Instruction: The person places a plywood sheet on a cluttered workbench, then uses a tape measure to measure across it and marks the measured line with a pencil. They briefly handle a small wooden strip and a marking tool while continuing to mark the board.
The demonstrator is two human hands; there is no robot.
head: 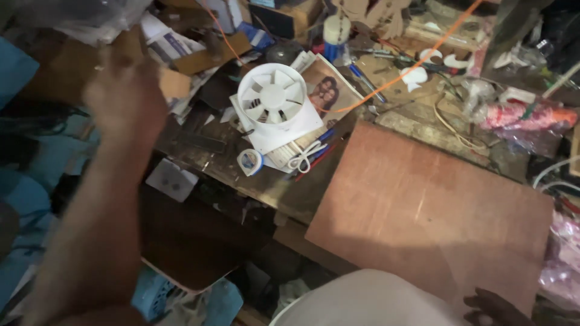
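Nearest, your right hand point(492, 308) shows only dark fingertips resting on the lower edge of a reddish plywood board point(423, 211), seemingly steadying it where it lies flat on the cluttered bench point(266, 187); you cannot tell its grip. Further out, your left hand point(124, 99) is raised and blurred, fingers loosely spread, holding nothing. Beyond sits a white square vent fan point(275, 102) on a printed photograph point(329, 90), with an orange cable point(417, 60) crossing behind.
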